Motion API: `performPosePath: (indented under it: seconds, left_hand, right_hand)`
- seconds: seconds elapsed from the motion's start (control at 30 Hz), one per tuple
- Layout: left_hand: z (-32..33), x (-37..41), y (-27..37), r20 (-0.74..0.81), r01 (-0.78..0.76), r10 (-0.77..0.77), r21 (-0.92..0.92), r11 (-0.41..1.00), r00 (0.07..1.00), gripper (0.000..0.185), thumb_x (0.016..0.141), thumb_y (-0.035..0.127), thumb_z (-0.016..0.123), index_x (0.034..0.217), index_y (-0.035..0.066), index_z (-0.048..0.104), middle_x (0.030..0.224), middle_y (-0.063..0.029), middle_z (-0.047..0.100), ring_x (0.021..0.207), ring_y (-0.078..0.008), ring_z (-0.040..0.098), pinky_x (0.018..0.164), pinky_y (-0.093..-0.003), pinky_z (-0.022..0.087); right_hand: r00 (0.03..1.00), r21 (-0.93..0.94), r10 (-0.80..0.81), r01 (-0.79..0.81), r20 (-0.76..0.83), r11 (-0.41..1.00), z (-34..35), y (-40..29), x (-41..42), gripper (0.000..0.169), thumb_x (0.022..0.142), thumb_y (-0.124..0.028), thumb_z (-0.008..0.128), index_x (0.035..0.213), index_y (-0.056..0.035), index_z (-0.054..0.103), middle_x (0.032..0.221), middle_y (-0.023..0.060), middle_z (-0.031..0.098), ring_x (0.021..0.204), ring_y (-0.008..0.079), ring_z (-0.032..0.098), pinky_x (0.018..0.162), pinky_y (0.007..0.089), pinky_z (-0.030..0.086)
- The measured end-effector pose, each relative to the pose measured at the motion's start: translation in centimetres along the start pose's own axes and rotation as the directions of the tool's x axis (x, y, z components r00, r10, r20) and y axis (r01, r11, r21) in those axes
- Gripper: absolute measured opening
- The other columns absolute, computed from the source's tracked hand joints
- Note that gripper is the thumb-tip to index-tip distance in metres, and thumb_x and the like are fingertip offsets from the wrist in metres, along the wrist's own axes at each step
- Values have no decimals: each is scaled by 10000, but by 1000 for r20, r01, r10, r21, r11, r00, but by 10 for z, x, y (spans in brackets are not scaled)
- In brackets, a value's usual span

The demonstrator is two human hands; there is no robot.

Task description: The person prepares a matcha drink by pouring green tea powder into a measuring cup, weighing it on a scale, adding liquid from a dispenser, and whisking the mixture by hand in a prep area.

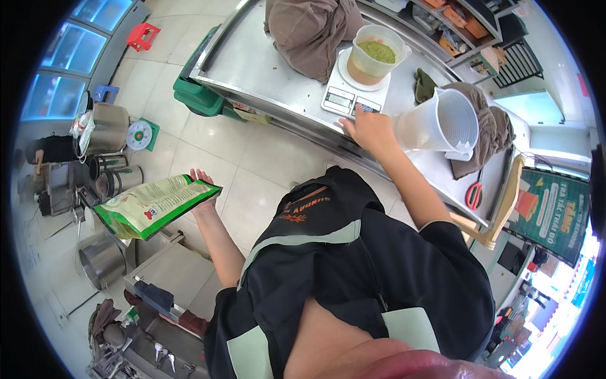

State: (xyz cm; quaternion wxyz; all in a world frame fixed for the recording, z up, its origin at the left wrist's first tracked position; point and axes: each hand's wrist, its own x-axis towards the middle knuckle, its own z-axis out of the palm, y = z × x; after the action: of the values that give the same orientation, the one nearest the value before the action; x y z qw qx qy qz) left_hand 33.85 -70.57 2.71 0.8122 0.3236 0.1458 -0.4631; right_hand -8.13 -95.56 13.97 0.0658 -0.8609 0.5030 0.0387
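My left hand (pixel 204 192) holds a green and cream printed foil pouch (pixel 158 203) out to the left, above the floor. My right hand (pixel 371 128) reaches to the front of a white digital kitchen scale (pixel 334 100), one finger touching its button panel and the thumb sticking out. A translucent plastic measuring jug (pixel 364 68) stands on the scale's round plate, with green powder (pixel 377 51) inside. Right of my right hand, a larger translucent graduated jug (pixel 426 123) rests on the steel table (pixel 284 97), its inside showing no contents.
Brown cloth (pixel 303 35) covers something behind the scale; more brown cloth (pixel 480 118) lies right. A dark green cloth (pixel 424 86) and red-handled scissors (pixel 474 195) are on the table. A green bin (pixel 196 94), dial scale (pixel 140 134) and steel pots (pixel 111 128) stand left. A person is at far left.
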Motion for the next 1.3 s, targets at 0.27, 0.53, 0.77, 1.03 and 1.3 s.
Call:
performPosePath:
  seconds: [0.27, 0.53, 0.77, 1.03, 1.3]
  left_hand:
    - [15, -44, -22, 67, -67, 78, -149, 986, 995, 455, 921, 420, 388, 1127, 68, 589, 1030, -106, 655, 909, -268, 637, 800, -404, 527]
    - [34, -107, -45, 361, -112, 285, -431, 895, 888, 470, 901, 432, 464, 1028, 12, 633, 1026, -166, 645, 947, -314, 617, 848, -441, 508]
    - [-34, -239, -72, -177, -565, 553, -465, 682, 814, 650, 886, 537, 355, 1172, -25, 509, 1023, -229, 601, 924, -360, 608, 793, -464, 511]
    - [-157, -443, -134, -682, -904, 594, -328, 274, 427, 743, 849, 638, 298, 1082, -11, 576, 985, -193, 601, 881, -314, 611, 723, -432, 512]
    - [-332, -619, -231, -815, -965, 518, -234, 114, 259, 694, 860, 617, 321, 1104, 18, 571, 912, -152, 620, 828, -280, 625, 669, -395, 525]
  right_hand:
    - [327, 600, 532, 156, -781, 785, -24, 36, 85, 493, 915, -250, 547, 1261, 55, 372, 1240, 219, 427, 1164, 322, 350, 994, 418, 257]
    - [674, 887, 730, 402, -118, -228, 22, 78, 181, 412, 861, -257, 435, 1116, 40, 567, 1091, 187, 590, 1038, 332, 558, 913, 471, 444]
    - [849, 898, 485, 363, -209, -249, 15, 20, 200, 425, 851, -257, 449, 1127, 47, 559, 1119, 193, 578, 1061, 334, 550, 930, 472, 439]
    - [936, 897, 193, 340, -294, -283, -9, -91, 140, 442, 840, -258, 464, 1139, 56, 550, 1151, 200, 566, 1088, 336, 542, 950, 474, 433]
    - [937, 899, -176, 219, -302, -379, -25, -256, -60, 461, 828, -258, 480, 1152, 65, 541, 1183, 207, 553, 1115, 339, 533, 970, 476, 428]
